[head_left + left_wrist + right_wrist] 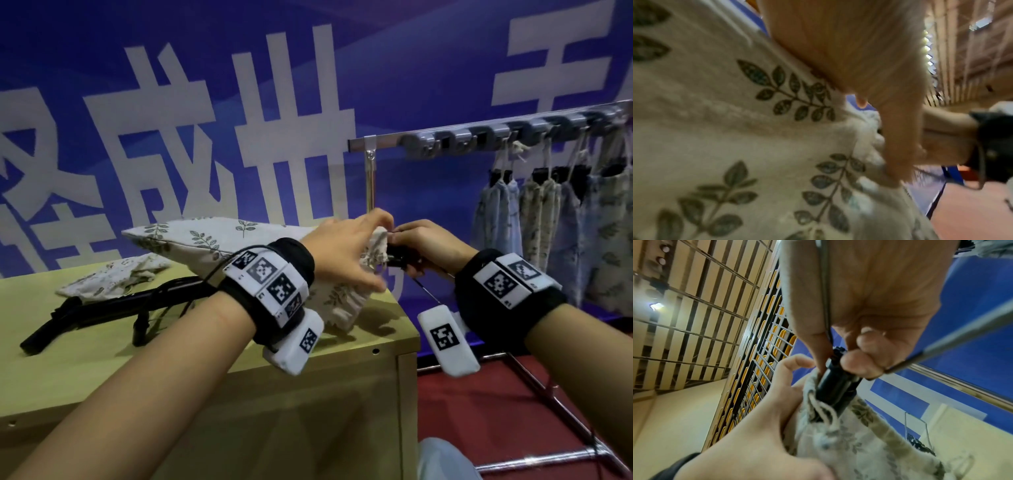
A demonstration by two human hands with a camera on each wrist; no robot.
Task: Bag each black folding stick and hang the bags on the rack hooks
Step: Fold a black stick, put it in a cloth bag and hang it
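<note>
Two hands meet at the bag (pixel 219 241) mouth: left hand (pixel 346 250) grasps the cloth rim, right hand (pixel 428 245) pinches the stick (pixel 835 386) end, its length running leftward into the bag above the counter (pixel 342 346).

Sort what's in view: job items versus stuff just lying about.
Job: leaf bag, held by left hand; stick, held by right hand; spare stick; spare bag; rack hooks; hung bags.
Other: table, banner.
</note>
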